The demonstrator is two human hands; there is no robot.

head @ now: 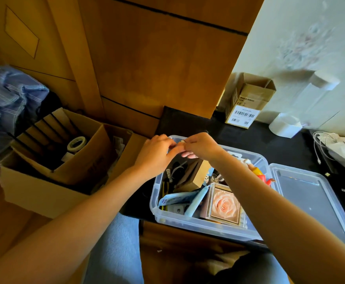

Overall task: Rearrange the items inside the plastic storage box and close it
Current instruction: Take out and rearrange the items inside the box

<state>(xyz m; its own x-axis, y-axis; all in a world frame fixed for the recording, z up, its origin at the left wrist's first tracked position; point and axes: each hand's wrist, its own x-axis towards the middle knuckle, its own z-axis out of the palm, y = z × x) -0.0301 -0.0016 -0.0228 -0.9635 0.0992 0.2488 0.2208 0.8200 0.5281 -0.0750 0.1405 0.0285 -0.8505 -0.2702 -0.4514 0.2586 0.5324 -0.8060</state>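
box: clear plastic storage box on dark tabletop, open, directly under my hands
lid: lid flat just right of box, right hand nearer
left hand: fingers pinch small item above far rim
right hand: pinching same item
item identity: can't tell

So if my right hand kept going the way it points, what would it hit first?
Likely the left hand: the right hand points left toward it, fingertips already meeting over a small item at the storage box's far rim. Depth is unclear.
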